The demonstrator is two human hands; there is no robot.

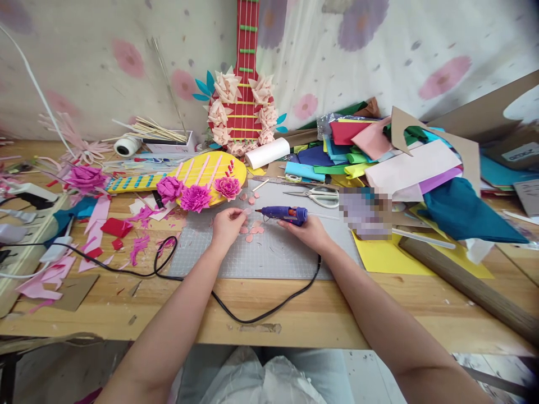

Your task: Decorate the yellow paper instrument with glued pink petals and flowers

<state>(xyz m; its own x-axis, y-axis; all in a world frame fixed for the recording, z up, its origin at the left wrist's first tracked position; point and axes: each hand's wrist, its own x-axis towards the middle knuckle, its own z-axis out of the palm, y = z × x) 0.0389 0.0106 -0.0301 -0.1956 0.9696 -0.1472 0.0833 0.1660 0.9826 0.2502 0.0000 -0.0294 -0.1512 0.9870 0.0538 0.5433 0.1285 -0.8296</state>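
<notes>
My right hand (309,231) is wrapped round a blue hot glue gun (280,213), its nozzle pointing left. Just left of that nozzle, the fingers of my left hand (227,227) are pinched together; what sits between them is too small to make out. Small pink paper petals (255,229) lie scattered on the grey cutting mat (269,264) below and beyond my fingertips. A black cord (248,321) hangs from the glue gun's handle and loops left across the table. Scissors (324,196) with pale handles rest on the mat beyond my right hand.
A yellow paper guitar (229,168) with pink flowers lies behind my left hand. Against the curtain leans a red one (246,109) with pale roses. Coloured paper (379,146) is piled at right, beside a brown tube (463,286). A power strip (25,235) runs along the left.
</notes>
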